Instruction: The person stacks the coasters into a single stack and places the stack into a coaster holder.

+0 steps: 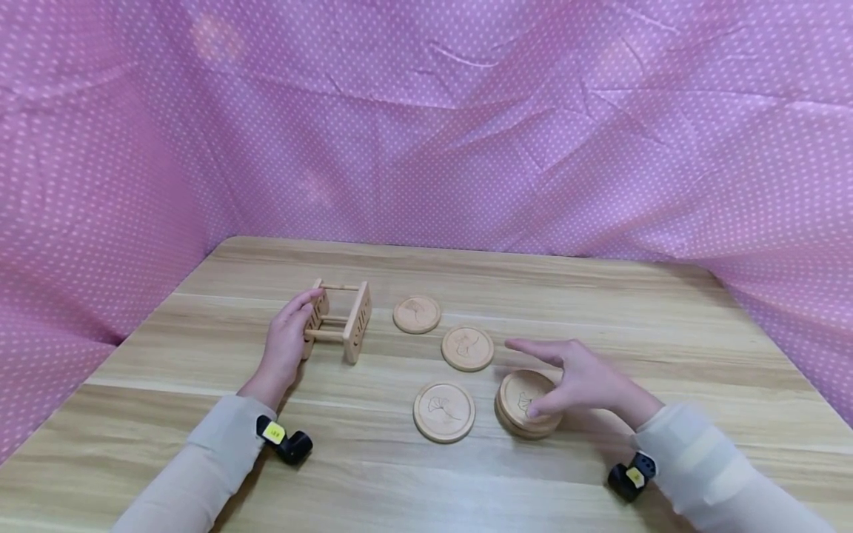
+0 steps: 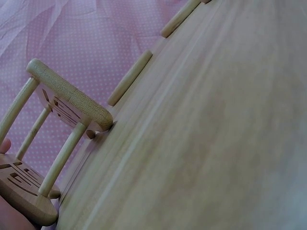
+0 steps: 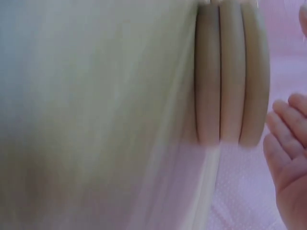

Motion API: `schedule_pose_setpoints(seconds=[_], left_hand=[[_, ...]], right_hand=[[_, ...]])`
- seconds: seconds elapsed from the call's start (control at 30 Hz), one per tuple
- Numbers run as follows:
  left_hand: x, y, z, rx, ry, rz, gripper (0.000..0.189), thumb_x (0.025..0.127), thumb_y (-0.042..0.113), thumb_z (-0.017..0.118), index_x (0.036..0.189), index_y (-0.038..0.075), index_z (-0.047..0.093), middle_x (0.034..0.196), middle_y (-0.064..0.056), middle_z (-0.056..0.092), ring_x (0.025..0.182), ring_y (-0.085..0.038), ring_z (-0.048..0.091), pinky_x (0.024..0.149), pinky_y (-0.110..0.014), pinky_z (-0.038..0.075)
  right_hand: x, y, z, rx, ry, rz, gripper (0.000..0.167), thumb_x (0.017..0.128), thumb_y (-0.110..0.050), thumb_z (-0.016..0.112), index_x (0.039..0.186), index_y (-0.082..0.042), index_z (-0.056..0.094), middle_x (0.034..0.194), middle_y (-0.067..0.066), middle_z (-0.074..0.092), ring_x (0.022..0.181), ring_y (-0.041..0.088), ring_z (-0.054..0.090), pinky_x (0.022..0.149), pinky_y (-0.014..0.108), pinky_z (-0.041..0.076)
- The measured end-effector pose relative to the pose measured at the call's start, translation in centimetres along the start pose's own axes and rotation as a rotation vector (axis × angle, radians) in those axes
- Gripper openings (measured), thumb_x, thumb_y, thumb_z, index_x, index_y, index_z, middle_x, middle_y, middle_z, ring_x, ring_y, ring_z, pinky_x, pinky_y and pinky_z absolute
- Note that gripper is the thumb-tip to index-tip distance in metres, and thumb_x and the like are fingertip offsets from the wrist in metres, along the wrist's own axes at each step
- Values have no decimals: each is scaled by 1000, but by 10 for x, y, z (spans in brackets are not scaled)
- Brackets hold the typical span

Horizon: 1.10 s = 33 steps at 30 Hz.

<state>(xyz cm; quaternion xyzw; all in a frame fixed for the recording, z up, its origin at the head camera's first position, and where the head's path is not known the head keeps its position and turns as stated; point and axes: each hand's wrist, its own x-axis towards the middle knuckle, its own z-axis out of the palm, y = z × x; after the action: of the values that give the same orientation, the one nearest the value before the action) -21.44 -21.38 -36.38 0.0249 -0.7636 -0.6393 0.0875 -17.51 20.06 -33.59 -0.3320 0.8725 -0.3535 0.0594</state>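
Coaster stack (image 1: 514,400) overhung by parted right fingers (image 1: 538,351)
Rack (image 1: 358,321) is gripped by left fingers (image 1: 304,300), presumably to be steadied.

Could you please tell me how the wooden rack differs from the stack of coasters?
Build: the wooden rack is an open frame of panels and rods; the stack of coasters is three solid discs.
Decoration: the wooden rack has cut-out slots; the stack of coasters shows a leaf design on top.
Hands: the left hand holds the wooden rack; the right hand is over the stack of coasters.
Both are pale and wood-like.
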Motion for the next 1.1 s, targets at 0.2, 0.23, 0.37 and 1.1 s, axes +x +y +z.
schedule_pose_setpoints(seconds=[0.2,0.23,0.37,1.1], left_hand=[[0,0,0,-1,-1,3,41,101,23,31,137,9,42,151,-2,29,140,-20,20,115,-41,13],[0,0,0,0,-1,2,41,101,23,31,137,9,43,151,-1,29,140,-19,20,115,-41,13],[0,0,1,5,-4,3,41,101,24,31,137,9,43,151,-1,29,140,-20,20,115,-41,13],[1,0,0,0,0,3,41,101,23,31,137,9,43,150,-2,30,140,-19,20,115,-41,13]], right_hand=[[5,-16,15,100,64,64,84,62,-32,85,133,-6,49,135,9,51,124,32,46,102,48,36],[5,-18,17,118,71,78,84,62,-30,85,133,-6,49,135,9,50,125,32,45,103,47,35],[7,-28,26,194,94,122,82,63,-24,85,133,-3,48,137,10,48,126,33,43,104,46,33],[21,-87,71,606,215,356,90,65,-9,82,141,0,34,147,13,33,136,23,28,111,35,22]])
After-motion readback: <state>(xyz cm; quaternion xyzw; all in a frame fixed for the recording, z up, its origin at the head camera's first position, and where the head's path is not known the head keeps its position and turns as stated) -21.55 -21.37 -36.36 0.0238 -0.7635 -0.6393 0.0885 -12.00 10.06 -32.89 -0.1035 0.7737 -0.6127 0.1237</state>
